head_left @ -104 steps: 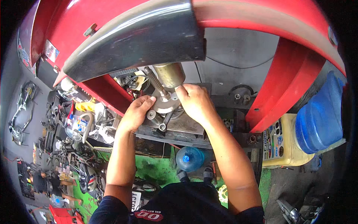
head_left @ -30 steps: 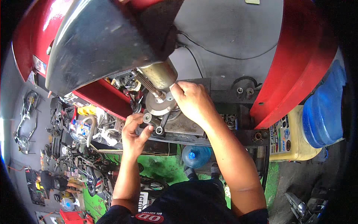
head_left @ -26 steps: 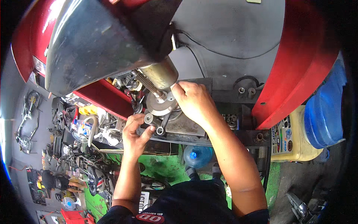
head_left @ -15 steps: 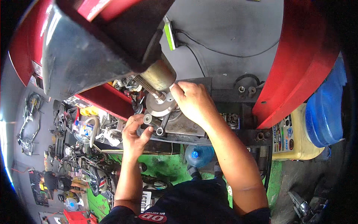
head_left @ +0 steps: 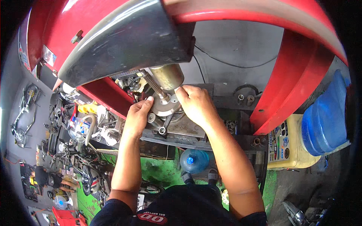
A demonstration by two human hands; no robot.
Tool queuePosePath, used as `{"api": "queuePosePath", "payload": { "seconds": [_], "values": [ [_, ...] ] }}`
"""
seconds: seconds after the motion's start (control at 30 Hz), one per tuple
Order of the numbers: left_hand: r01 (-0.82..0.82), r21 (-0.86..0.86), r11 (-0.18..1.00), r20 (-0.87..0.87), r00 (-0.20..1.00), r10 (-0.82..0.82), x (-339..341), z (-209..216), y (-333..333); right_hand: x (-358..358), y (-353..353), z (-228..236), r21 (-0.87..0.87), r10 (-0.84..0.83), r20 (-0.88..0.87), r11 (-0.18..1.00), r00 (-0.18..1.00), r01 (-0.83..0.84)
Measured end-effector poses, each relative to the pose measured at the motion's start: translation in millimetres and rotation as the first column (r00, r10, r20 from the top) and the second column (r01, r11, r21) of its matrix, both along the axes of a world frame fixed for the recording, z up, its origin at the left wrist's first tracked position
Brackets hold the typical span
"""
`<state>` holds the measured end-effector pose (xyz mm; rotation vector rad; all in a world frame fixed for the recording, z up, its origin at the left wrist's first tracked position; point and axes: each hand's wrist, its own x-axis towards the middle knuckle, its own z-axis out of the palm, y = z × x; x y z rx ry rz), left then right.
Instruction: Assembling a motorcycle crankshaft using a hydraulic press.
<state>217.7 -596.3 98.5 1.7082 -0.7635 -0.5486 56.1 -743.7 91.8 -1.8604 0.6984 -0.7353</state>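
Note:
A motorcycle crankshaft with a splined shaft (head_left: 154, 83) and a round steel web (head_left: 163, 110) sits on the press bed (head_left: 184, 130). Its connecting rod (head_left: 167, 123) points toward me. Close above the web is the brass-coloured press ram (head_left: 167, 76). My left hand (head_left: 136, 117) is closed at the web's left edge, thumb on top, other fingers partly hidden. A short metal cylinder (head_left: 152, 118) stands between that hand and the rod. On the other side, my right hand (head_left: 197, 104) has its fingertips pressed together beside the web under the ram; what they pinch is hidden.
A red press frame (head_left: 277, 81) and a dark grey guard (head_left: 128, 41) surround the work. Small metal sleeves (head_left: 245, 99) stand at the right. Motorcycle parts (head_left: 107, 126) crowd the left side. A blue water jug (head_left: 194, 161) is below the bench edge.
My left hand has moved up from beside the metal cylinder to the web's edge. My right hand stays by the web. The view has shifted, bringing more of the press's red frame into sight.

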Motion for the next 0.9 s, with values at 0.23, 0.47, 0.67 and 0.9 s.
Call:
{"api": "queuePosePath", "payload": {
  "seconds": [0.23, 0.47, 0.67, 0.9],
  "values": [
    [0.055, 0.102, 0.993, -0.078, 0.996, -0.047, 6.0, 5.9, 0.4, 0.0, 1.9, 2.8, -0.008, -0.009, -0.006, 1.0, 1.0, 0.009],
    [0.086, 0.066, 0.994, -0.097, 0.992, -0.08, 7.0, 1.4, 3.1, 0.8, 3.7, 3.5, -0.025, -0.035, 0.043, 0.999, 0.998, 0.037],
    [0.059, 0.074, 0.995, -0.045, 0.997, -0.056, 3.8, 2.9, 2.3, 1.1, 4.2, 3.6, -0.014, -0.008, -0.017, 1.0, 1.0, 0.008],
    [0.057, 0.104, 0.993, 0.023, 0.998, -0.059, -1.4, 6.3, 4.1, 1.8, 4.7, 3.0, -0.019, -0.028, 0.014, 0.999, 1.0, 0.028]
  ]
}}
